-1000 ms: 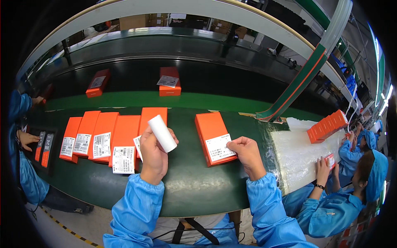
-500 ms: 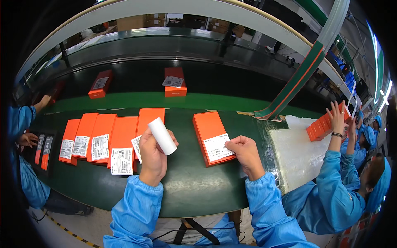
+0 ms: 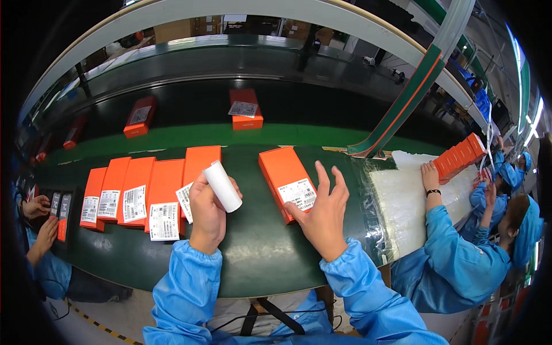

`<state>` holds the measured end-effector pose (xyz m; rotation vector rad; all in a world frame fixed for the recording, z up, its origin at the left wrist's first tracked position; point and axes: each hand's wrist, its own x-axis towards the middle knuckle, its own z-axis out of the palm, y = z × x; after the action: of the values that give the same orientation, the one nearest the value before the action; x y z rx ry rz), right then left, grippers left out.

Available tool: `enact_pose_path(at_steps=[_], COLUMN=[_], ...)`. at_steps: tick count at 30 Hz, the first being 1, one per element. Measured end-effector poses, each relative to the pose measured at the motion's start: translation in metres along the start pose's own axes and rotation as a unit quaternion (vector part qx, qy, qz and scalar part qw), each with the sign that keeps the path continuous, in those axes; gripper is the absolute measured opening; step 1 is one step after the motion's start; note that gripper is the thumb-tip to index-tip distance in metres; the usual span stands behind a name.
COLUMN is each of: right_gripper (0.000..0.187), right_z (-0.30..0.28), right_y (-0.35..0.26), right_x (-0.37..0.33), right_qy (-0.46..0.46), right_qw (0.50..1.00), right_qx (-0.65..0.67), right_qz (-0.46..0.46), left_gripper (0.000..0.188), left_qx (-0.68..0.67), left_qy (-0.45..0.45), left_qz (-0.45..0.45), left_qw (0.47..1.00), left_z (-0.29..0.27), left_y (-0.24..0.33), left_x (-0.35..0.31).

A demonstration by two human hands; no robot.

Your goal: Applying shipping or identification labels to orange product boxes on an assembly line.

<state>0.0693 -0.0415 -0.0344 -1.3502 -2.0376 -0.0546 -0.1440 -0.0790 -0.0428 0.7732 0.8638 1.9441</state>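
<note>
Wore blue fabric sleeves [image 3: 187, 282] at the lower edge. Grasped a smooth white cylindrical roll [image 3: 223, 187] in the left hand [image 3: 207, 217], left of centre, tilted above the green tabletop [image 3: 259, 264]. Spread the right hand [image 3: 325, 221] open, right of centre, gripping nothing; could not tell contact from mere overlap with the white printed rectangular label [image 3: 299, 192]. Found that label on the lower end of an orange rectangular cardboard box [image 3: 282, 167], lying flat mid-frame. Judged the step in hand as settling the label on the box, perhaps nearly done. Judged the next move to call for a light, flat press along any loose edge, with the roll clear of the box. Saw, centre left, five orange labelled boxes [image 3: 138, 172] side by side, the last partly behind the left hand. Noted, at right, a co-worker's hand [image 3: 430, 174] by a line of upright orange boxes [image 3: 460, 158]. Saw farthest, at upper centre, another orange box with a skewed label [image 3: 247, 118] on the dark conveyor belt [image 3: 190, 109].
</note>
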Motion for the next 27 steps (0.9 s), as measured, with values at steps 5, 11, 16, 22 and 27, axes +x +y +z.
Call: enact_pose_path(at_steps=[5, 11, 16, 22, 27], right_gripper=[0.088, 0.071, 0.075, 0.058, 0.066], right_z=[0.011, -0.016, -0.061, -0.067, 0.045], right_y=[-0.004, 0.079, 0.221, 0.188, 0.05], right_x=[0.002, -0.002, -0.018, 0.063, 0.145], right_qy=[-0.169, 0.019, 0.022, 0.009, -0.132], right_qw=[0.985, 0.998, 0.947, 0.995, 0.988], right_qx=[-0.042, -0.056, -0.203, -0.093, 0.064], right_qz=[0.003, 0.02, 0.247, 0.025, -0.041], left_gripper=[0.016, 0.005, 0.015, 0.038, 0.047], left_qx=[0.005, 0.237, 0.359, 0.357, 0.28], left_qy=[-0.012, -0.111, -0.375, -0.549, -0.678], left_qz=[-0.013, 0.003, 0.167, 0.058, -0.037], left_qw=[1.0, 0.965, 0.839, 0.753, 0.678], left_z=[0.006, -0.003, 0.055, 0.141, 0.119], left_y=[-0.003, -0.026, -0.059, -0.178, -0.121], left_x=[0.001, -0.011, -0.097, -0.244, -0.196])
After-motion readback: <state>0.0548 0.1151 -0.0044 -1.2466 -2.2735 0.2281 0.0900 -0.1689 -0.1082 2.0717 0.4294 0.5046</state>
